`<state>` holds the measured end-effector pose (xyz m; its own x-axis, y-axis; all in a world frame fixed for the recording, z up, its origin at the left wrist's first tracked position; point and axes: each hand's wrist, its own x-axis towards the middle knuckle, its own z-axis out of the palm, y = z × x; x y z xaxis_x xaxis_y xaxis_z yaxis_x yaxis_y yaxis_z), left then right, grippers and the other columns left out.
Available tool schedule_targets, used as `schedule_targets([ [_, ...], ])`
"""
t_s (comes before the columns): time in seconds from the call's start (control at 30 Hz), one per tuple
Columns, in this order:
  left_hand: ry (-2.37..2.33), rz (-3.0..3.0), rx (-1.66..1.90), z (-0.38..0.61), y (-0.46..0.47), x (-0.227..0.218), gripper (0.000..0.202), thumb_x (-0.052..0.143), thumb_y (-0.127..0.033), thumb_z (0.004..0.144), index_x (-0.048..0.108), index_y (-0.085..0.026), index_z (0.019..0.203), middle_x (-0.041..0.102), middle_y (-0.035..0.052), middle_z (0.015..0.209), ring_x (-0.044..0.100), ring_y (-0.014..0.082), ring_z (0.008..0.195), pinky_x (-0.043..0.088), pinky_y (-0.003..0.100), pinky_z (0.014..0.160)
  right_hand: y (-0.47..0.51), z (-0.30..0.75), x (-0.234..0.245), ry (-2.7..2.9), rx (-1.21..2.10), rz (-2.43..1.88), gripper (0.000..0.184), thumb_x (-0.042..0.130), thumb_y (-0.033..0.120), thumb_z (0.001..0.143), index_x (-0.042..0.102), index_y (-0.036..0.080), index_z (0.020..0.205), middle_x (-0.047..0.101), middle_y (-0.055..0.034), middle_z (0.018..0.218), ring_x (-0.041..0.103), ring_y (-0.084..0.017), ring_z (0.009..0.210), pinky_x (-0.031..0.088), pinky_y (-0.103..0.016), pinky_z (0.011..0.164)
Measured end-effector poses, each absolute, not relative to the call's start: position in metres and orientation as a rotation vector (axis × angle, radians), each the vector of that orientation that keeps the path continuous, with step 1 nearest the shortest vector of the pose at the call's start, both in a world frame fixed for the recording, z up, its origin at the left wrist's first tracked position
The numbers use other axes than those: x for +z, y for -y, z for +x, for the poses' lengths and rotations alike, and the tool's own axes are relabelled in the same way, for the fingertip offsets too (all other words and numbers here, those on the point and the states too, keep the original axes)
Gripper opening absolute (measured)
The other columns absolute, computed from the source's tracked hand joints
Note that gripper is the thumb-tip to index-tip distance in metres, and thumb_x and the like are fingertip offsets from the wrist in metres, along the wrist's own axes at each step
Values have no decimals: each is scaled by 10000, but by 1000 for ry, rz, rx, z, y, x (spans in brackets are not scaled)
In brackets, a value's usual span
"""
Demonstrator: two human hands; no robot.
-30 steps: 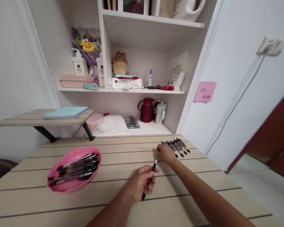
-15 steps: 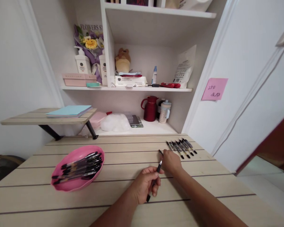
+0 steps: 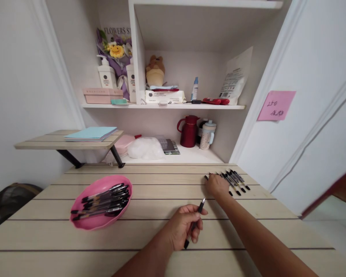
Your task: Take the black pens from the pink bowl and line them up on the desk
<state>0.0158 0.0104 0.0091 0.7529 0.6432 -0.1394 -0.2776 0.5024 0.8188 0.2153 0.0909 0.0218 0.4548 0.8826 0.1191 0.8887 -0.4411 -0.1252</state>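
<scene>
My left hand (image 3: 187, 227) is closed around a black pen (image 3: 194, 225). The pen slants upward, its silver tip pointing away from me and its black end near the palm. Farther forward, my right hand (image 3: 217, 186) is closed at the left end of a row of pens (image 3: 236, 181) on the table. A small black piece (image 3: 206, 177) sticks out past its fingers; the rest is hidden, so its kind is unclear. To the left, a pink bowl (image 3: 83, 222) holds several black pens (image 3: 109, 200).
A small raised wooden shelf (image 3: 31, 144) with blue paper (image 3: 92, 132) stands at the back left. Behind the wooden table (image 3: 150, 238) is a white shelf unit (image 3: 164, 107) with a red jug (image 3: 189, 131), a cup (image 3: 207, 135) and a white plastic bag (image 3: 145, 148).
My right hand has moved forward and away from the left hand's pen to the row of pens. The left hand still holds its pen, whose silver tip now shows. The view has shifted slightly.
</scene>
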Motion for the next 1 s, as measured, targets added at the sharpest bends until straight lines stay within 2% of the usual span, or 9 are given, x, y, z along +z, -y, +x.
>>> schedule_targets([
  [0.17,-468,872,568,15,-11,11,270,568,-265,689,572,-130,922,521,-36,545,370,35,299,220,188,317,-83,221,27,1557,-51,-2517,359,427,334,781,640,99,949,630,-195,1008,606,-273,905,435,-347,739],
  [0.37,-460,880,572,14,-11,11,317,588,-289,682,564,-129,955,517,-36,554,377,33,321,234,183,336,-62,238,34,1500,-42,-2545,324,379,278,800,649,130,899,661,-164,914,618,-247,867,431,-316,701],
  [0.53,-463,884,572,14,-11,12,299,572,-271,691,561,-131,955,516,-34,557,382,40,326,250,186,331,-64,232,30,1534,-32,-2519,329,396,345,806,657,153,866,662,-148,924,615,-241,878,427,-312,712],
  [0.73,-475,880,569,15,-11,11,281,561,-268,693,563,-132,938,519,-35,554,377,38,308,244,186,317,-86,218,24,1546,-32,-2497,352,417,338,807,639,106,950,633,-190,999,601,-255,922,424,-335,760],
  [1.0,-478,888,560,16,-12,9,292,580,-275,686,570,-130,939,525,-37,549,384,34,305,234,184,328,-87,220,24,1473,9,-2476,324,419,255,791,642,71,938,628,-231,964,596,-289,930,418,-380,767],
])
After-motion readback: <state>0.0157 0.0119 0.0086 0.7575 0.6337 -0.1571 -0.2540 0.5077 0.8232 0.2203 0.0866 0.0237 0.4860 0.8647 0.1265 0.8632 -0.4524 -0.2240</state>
